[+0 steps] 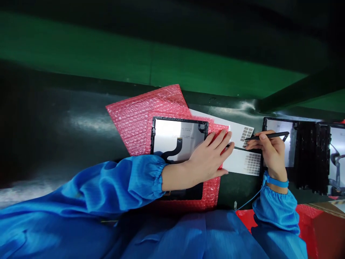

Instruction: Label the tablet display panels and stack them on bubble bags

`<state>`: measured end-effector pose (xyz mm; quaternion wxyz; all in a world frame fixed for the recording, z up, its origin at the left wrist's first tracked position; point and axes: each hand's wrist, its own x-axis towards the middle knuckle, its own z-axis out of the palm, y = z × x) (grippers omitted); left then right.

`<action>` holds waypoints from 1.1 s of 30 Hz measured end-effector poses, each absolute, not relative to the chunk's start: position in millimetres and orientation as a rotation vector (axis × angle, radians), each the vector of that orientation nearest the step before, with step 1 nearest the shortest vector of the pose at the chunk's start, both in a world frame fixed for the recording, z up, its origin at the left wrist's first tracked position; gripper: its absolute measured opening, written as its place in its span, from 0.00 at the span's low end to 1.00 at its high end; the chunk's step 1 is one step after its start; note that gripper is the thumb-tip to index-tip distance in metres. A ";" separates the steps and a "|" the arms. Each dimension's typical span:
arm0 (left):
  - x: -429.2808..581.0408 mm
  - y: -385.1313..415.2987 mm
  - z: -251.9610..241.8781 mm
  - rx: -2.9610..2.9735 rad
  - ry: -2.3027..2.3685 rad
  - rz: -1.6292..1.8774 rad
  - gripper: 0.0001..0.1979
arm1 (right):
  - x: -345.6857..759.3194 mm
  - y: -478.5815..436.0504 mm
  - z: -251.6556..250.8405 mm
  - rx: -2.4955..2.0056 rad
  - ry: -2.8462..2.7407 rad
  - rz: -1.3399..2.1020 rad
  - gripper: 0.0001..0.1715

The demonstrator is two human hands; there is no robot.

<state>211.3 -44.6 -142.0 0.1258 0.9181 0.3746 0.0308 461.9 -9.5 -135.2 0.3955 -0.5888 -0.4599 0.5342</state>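
Note:
My right hand point(273, 147) grips a pair of black tweezers point(275, 135), their tip at the small grey squares on the upper white sticker sheet point(234, 127). Below that sheet lies a second white sticker sheet point(234, 162) with a grid of little grey squares. My left hand point(210, 154) is spread, palm down, its fingertips over the left part of the sheets. Under my left wrist is a display panel point(167, 133) with a silver back, black frame and black ribbon cable. It rests on pink bubble wrap bags point(153, 108).
Further black-framed panels point(283, 129) stand side by side at the right. A blue wrist strap point(279, 182) with a cord point(250, 199) is on my right wrist. Red wrap point(304, 216) and a cardboard box point(330, 208) are at lower right. A green wall point(161, 64) runs behind the dark bench.

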 end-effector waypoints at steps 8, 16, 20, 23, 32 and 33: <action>190.0 -64.2 -127.5 2.735 1.031 0.222 0.44 | 458.8 -16.5 -121.1 -1.537 -1.249 1.091 0.11; 155.5 -104.3 -103.2 2.667 1.014 0.504 0.20 | 445.0 -21.4 -119.3 -1.555 -1.291 1.163 0.13; 151.2 -113.0 -104.4 2.619 1.143 0.490 0.18 | 414.3 -28.8 -125.5 -1.441 -1.223 1.392 0.16; 151.5 -115.6 -110.7 2.614 1.260 0.381 0.20 | 390.6 -36.5 -133.7 -1.403 -1.171 1.589 0.17; 148.6 -113.5 -115.6 2.619 1.288 0.216 0.27 | 368.7 -42.4 -141.1 -1.413 -1.174 1.702 0.22; 148.1 -112.6 -115.3 2.617 1.287 0.214 0.26 | 368.9 -42.2 -141.4 -1.415 -1.172 1.703 0.22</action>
